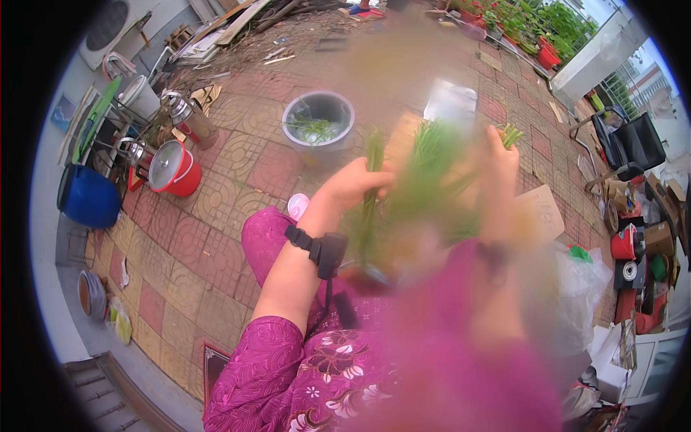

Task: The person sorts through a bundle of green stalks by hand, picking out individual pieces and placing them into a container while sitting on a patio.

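Note:
My left hand (356,183) is closed around an upright bunch of long green stalks (370,216), over my lap. Stalks with cut-looking pale ends (510,135) stick out of my right hand (501,154), which grips them at the right. Between the hands, more green leafy stalks (432,148) show above a wooden board (406,129); a blurred smear across the view hides much of them. Behind the board lies a silvery-white sheet or bag (451,100). A grey plastic tub (318,119) with some greens inside stands beyond my left hand.
At the left are a red bucket with a lid (181,170), a blue plastic barrel (89,195) and a metal thermos flask (186,116). At the right are a cardboard piece (540,213), a clear plastic bag (580,291) and a black chair (629,146). Planks (243,21) lie farther back.

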Demonstrator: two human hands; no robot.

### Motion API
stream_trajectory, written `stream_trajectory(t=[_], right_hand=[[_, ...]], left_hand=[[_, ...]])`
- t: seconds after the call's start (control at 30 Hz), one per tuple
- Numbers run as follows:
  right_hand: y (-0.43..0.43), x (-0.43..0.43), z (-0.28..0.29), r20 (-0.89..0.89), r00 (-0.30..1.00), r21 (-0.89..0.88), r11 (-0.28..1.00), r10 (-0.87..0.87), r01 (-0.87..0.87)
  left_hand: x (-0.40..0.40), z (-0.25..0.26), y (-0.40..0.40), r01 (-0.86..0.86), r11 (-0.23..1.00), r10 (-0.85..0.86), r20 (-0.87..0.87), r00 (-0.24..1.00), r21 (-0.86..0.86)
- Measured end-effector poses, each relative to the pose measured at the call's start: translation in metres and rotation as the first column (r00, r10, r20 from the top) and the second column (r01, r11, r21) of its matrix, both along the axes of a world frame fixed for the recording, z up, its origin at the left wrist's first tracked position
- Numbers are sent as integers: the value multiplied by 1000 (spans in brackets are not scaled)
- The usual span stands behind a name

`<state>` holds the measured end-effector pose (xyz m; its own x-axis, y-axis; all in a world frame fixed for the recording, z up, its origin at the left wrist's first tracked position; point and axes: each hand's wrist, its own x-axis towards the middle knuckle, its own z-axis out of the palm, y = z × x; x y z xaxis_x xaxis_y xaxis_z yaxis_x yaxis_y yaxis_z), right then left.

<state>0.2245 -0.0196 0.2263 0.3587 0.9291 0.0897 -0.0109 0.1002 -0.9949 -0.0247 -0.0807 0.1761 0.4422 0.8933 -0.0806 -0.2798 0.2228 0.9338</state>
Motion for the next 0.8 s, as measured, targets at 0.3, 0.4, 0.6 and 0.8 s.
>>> stream_trajectory(t=[0.3,0.4,0.6,0.8], right_hand=[[10,5,-20,-106,994,-9,1000,-5,4],[8,7,-20,-98,995,-23,999,36,-39],[-3,-3,-7,145,989,-131,991,18,1],[0,2,-10,-190,981,24,999,-38,43]], left_hand=[[7,38,-21,-138,988,140,22,990,-75],[10,41,-23,-168,984,169,25,985,-54],[7,19,-14,-229,972,231,22,973,-60],[-8,3,-1,-230,971,230,1,973,-63]])
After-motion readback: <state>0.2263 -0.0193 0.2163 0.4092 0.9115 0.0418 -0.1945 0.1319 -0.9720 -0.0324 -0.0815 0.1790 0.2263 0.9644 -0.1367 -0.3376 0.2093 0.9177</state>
